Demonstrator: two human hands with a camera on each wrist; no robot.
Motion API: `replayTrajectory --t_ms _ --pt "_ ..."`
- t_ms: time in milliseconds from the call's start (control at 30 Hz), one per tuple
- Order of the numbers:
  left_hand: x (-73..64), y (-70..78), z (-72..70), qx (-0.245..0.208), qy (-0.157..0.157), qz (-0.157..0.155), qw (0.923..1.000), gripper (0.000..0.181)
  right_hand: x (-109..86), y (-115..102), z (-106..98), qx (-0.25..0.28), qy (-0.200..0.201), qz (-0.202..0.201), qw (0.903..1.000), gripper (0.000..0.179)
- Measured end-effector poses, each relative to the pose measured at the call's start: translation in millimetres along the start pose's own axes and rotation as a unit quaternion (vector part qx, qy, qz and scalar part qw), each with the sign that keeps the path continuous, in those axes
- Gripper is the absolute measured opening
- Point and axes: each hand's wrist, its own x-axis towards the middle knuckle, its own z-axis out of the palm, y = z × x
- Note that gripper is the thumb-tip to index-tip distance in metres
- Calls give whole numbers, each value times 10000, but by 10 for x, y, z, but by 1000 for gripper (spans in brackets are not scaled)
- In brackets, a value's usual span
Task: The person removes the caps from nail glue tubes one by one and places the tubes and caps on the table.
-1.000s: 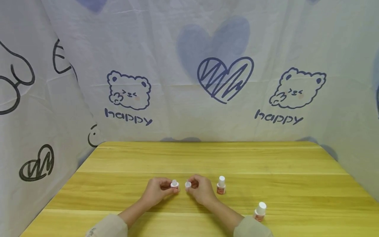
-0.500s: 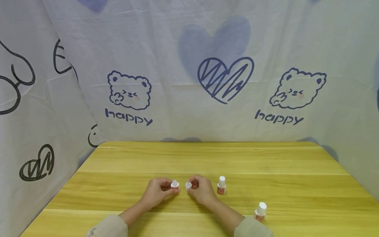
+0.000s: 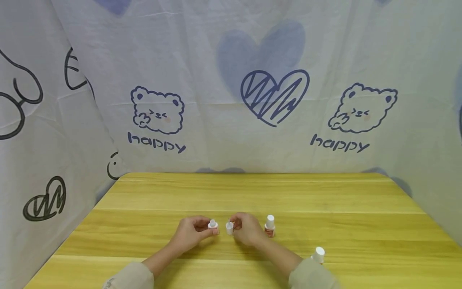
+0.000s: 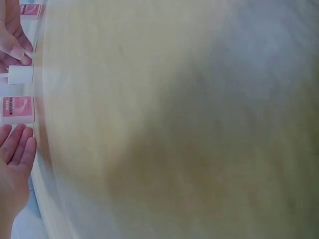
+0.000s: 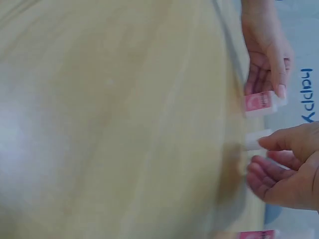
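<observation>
My left hand [image 3: 190, 233] holds a small white bottle [image 3: 213, 226] with a pink label, thumb in front of it. The bottle stands upright on the table, its translucent neck uncapped. Just right of it a white brush cap [image 3: 229, 228] stands upside down on the table, its thin stem pointing up. The left wrist view shows that cap [image 4: 21, 74] between the bottle [image 4: 18, 109] and my right fingers. My right hand [image 3: 247, 229] is close beside the cap, with thumb and fingers parted; whether a fingertip still touches it is hard to see.
A capped bottle [image 3: 270, 226] with a pink label stands right of my right hand. Another capped bottle [image 3: 319, 254] is nearer the front right, partly hidden by my right sleeve [image 3: 313, 275]. A printed cloth [image 3: 216, 136] hangs behind the wooden table [image 3: 151, 200].
My right hand has shifted slightly right, its thumb coming off the front of the cap, which stays standing. The right sleeve now covers more of the front bottle. The left hand stays on its bottle.
</observation>
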Motion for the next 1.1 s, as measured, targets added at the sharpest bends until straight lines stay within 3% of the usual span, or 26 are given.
replayTrajectory --t_ms 133,267,567,700,867,967,1100 --pt "20 97 -67 122 241 -103 9996 37 17 -147 -147 -459 -324 225 9982 25" --pt "70 235 -174 295 524 -36 9982 36 27 -303 -281 -655 -382 217 9969 26" --pt "171 562 -282 456 770 68 9960 33 34 -426 -504 -722 140 143 9972 17" --pt "180 683 -240 543 766 206 9954 31 32 -375 -606 -876 394 -111 9953 16" --pt "151 776 -141 674 689 712 9928 28 -1 -257 -752 -931 533 -321 9937 15" --pt "130 789 -60 770 478 1007 9908 27 -38 -193 -840 -911 553 -439 9933 14" --pt "100 802 68 765 167 1163 9901 28 -111 -114 -922 -931 537 -600 9924 13"
